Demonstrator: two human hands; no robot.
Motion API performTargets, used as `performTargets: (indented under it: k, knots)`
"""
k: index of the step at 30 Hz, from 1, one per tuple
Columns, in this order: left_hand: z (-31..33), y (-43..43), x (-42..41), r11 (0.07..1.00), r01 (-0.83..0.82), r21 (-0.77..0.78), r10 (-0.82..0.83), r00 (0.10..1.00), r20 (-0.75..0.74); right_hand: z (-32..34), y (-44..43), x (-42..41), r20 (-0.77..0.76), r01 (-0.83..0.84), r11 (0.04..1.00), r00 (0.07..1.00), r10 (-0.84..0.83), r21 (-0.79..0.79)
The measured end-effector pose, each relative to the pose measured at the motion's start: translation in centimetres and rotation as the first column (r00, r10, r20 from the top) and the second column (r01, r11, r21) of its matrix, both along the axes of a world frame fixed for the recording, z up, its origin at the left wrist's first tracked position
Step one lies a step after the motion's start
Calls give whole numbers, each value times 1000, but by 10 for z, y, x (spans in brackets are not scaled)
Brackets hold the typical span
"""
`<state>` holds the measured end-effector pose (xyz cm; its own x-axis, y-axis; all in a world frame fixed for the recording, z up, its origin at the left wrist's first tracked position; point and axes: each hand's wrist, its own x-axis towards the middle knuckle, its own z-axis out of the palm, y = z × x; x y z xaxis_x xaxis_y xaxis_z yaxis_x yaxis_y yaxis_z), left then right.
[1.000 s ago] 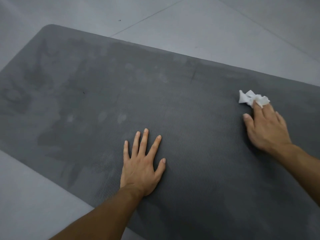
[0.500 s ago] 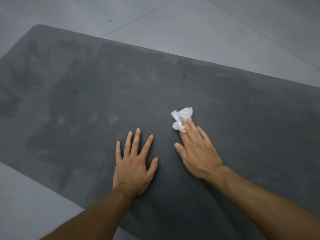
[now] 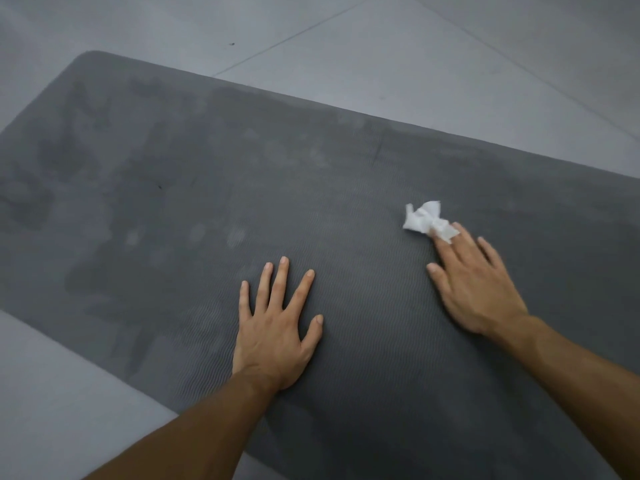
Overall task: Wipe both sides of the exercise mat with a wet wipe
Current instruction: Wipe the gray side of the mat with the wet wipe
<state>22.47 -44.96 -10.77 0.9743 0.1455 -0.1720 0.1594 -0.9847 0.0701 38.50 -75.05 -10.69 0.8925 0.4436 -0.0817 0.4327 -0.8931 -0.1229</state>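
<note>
Left hand [image 3: 277, 327] lies flat, fingers spread, pinning the mat [image 3: 173, 168] to the floor [image 3: 381, 64]; right hand [image 3: 474, 282], fingers straight, presses the crumpled wipe [image 3: 427, 220] onto it. Better flattened, with overlapping strokes.

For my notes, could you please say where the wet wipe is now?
Head view, right of centre: the wet wipe lies on the exercise mat, partly under the right hand, right of the left hand.
</note>
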Motion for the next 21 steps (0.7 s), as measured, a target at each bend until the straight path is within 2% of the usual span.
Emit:
performTargets:
  k: [4,7,15,21]
  knots:
    - [0,0,0,1000,4,-1,-4,1000,-4,0,-38,20,-18,266,962,964,-265,54]
    - [-1,0,0,1000,4,-6,-4,1000,7,1,-46,21,3,296,954,955,-296,55]
    - [-2,1,0,1000,2,-5,-2,1000,18,-5,12,-39,17,-69,995,998,68,70]
    - [-2,-2,1,1000,-8,8,8,1000,23,4,34,-87,-26,-410,910,911,412,65]
